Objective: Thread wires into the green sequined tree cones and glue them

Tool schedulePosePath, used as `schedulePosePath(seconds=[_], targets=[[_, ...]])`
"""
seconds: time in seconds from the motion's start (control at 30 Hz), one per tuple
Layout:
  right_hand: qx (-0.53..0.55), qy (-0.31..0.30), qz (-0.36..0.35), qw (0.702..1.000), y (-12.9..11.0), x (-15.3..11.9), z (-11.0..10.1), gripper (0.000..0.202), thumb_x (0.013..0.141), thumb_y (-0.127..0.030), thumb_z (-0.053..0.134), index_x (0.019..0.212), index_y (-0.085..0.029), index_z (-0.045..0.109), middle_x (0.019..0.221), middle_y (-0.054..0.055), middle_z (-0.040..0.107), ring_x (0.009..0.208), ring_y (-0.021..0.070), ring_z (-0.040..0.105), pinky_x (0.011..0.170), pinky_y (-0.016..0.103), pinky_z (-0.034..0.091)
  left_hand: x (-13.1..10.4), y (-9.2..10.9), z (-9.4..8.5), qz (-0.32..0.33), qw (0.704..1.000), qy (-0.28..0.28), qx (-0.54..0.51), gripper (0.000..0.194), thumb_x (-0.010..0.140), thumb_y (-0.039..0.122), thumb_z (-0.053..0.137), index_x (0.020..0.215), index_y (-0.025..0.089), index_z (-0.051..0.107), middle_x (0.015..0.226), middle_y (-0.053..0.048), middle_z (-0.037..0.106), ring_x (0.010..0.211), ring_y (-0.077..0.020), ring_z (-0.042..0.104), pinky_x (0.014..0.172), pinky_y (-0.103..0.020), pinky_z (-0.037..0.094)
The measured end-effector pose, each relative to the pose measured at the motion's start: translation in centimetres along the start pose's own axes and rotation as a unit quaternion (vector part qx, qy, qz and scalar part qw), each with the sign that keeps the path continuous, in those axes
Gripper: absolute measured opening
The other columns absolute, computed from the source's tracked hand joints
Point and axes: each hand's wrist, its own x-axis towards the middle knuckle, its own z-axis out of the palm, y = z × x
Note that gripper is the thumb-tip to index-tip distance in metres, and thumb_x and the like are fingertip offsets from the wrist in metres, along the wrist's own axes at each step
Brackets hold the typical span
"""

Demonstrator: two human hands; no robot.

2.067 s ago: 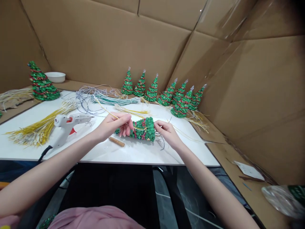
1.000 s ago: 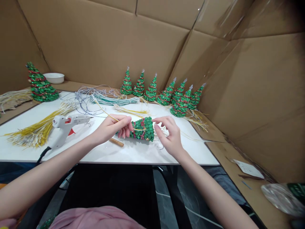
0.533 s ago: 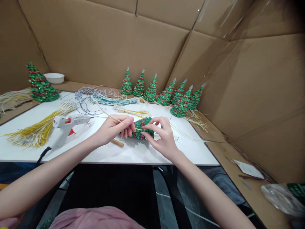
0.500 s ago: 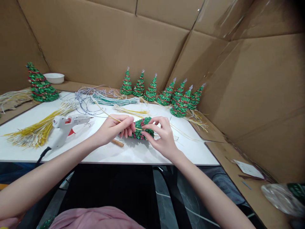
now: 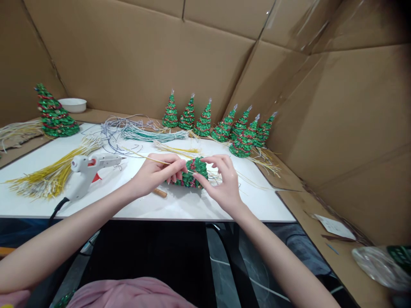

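A small green beaded Christmas tree with red trim lies on its side on the white table. My left hand is closed over its left part, with a thin yellow wire between thumb and fingers. The wire's back end sticks out to the upper left, and its front end points at the tree. At the tree's right side is my right hand, thumb against the green beads and index finger apart from it near the top edge. The left fingertips are partly hidden behind the hand.
A white glue gun lies at left beside a bundle of yellow wires. Green wires lie behind my hands. Several finished trees stand at the back right, a larger tree at the left. A wooden stick lies near the front.
My left hand has shifted slightly right, and the wire's back end has dropped lower. My right thumb and index finger, close together at the wire before, have spread apart.
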Motion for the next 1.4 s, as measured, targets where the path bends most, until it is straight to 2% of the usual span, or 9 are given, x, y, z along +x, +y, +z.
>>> schedulePosePath(seconds=[0.1, 0.2, 0.3, 0.43, 0.6, 0.73, 1.03, 1.27, 1.4], targets=[[0.092, -0.006, 0.126, 0.988, 0.7, -0.8, -0.2, 0.032, 0.079, -0.034, 0.072, 0.107, -0.022, 0.06, 0.095, 0.004, 0.06, 0.077, 0.0173, 0.057, 0.066, 0.032, 0.049, 0.2, -0.3, 0.3, -0.008, 1.0, 0.0, 0.012, 0.028, 0.091, 0.033, 0.057, 0.078, 0.011, 0.068, 0.067, -0.002, 0.066, 0.056, -0.0079, 0.057, 0.051, -0.016, 0.047], [0.223, -0.041, 0.241, 0.944, 1.3, -1.5, 0.0, 0.041, 0.078, -0.042, 0.071, 0.111, -0.022, 0.059, 0.09, 0.002, 0.059, 0.071, 0.0147, 0.059, 0.064, 0.03, 0.05, 0.4, -0.7, 0.8, 0.002, 0.999, 0.009, 0.044, 0.023, 0.089, 0.03, 0.061, 0.079, 0.011, 0.07, 0.068, -0.002, 0.066, 0.057, -0.0079, 0.057, 0.052, -0.015, 0.048], [0.292, -0.054, 0.297, 0.907, 1.5, -1.9, 0.2, 0.046, 0.074, -0.046, 0.074, 0.111, -0.021, 0.061, 0.088, 0.002, 0.061, 0.072, 0.0147, 0.06, 0.068, 0.03, 0.053, 0.7, -1.3, 1.1, 0.049, 0.994, 0.016, 0.093, 0.016, 0.087, 0.025, 0.064, 0.082, 0.012, 0.071, 0.072, -0.003, 0.07, 0.062, -0.0088, 0.062, 0.057, -0.015, 0.05], [0.32, -0.055, 0.345, 0.881, 1.5, -1.7, 0.2, 0.049, 0.066, -0.047, 0.08, 0.104, -0.02, 0.066, 0.087, 0.003, 0.065, 0.072, 0.0151, 0.061, 0.066, 0.03, 0.053, 0.9, -1.9, 1.1, 0.137, 0.976, 0.012, 0.166, 0.013, 0.087, 0.021, 0.065, 0.084, 0.011, 0.072, 0.076, -0.005, 0.072, 0.066, -0.0104, 0.066, 0.062, -0.016, 0.052], [0.332, -0.053, 0.378, 0.863, 1.2, -1.6, 0.3, 0.049, 0.062, -0.046, 0.083, 0.099, -0.018, 0.069, 0.088, 0.005, 0.069, 0.071, 0.0155, 0.062, 0.064, 0.029, 0.053, 0.9, -2.2, 0.9, 0.21, 0.938, 0.006, 0.277, 0.014, 0.091, 0.019, 0.059, 0.087, 0.013, 0.071, 0.075, -0.004, 0.072, 0.064, -0.0101, 0.065, 0.061, -0.017, 0.049], [0.331, -0.05, 0.384, 0.86, 1.0, -1.6, 0.5, 0.043, 0.061, -0.047, 0.084, 0.089, -0.017, 0.071, 0.086, 0.006, 0.072, 0.073, 0.0169, 0.064, 0.064, 0.029, 0.054, 0.9, -2.5, 1.2, 0.255, 0.899, 0.033, 0.356, 0.017, 0.094, 0.019, 0.053, 0.087, 0.015, 0.067, 0.074, -0.002, 0.07, 0.06, -0.0088, 0.061, 0.057, -0.017, 0.046], [0.332, -0.063, 0.374, 0.864, 0.8, -1.4, 0.5, 0.04, 0.062, -0.048, 0.083, 0.084, -0.017, 0.073, 0.081, 0.006, 0.075, 0.073, 0.0187, 0.067, 0.067, 0.032, 0.055, 0.7, -2.1, 1.8, 0.277, 0.812, 0.022, 0.512, 0.028, 0.099, 0.019, 0.042, 0.081, 0.013, 0.062, 0.072, -0.003, 0.065, 0.063, -0.0132, 0.06, 0.059, -0.022, 0.046], [0.325, -0.053, 0.369, 0.869, 0.3, -1.3, 0.8, 0.041, 0.059, -0.049, 0.084, 0.08, -0.017, 0.069, 0.074, 0.005, 0.072, 0.068, 0.0175, 0.066, 0.067, 0.032, 0.056, 0.5, -1.4, 2.1, 0.269, 0.787, 0.005, 0.555, 0.027, 0.098, 0.016, 0.042, 0.079, 0.013, 0.061, 0.071, -0.003, 0.062, 0.062, -0.0148, 0.059, 0.056, -0.024, 0.045], [0.314, -0.054, 0.37, 0.872, 0.2, -1.3, 1.1, 0.045, 0.054, -0.045, 0.088, 0.083, -0.016, 0.069, 0.072, 0.004, 0.07, 0.066, 0.0164, 0.065, 0.067, 0.032, 0.055, 0.4, -1.5, 2.1, 0.271, 0.79, 0.003, 0.55, 0.025, 0.097, 0.016, 0.044, 0.08, 0.012, 0.062, 0.071, -0.003, 0.062, 0.062, -0.0151, 0.059, 0.055, -0.025, 0.046]])
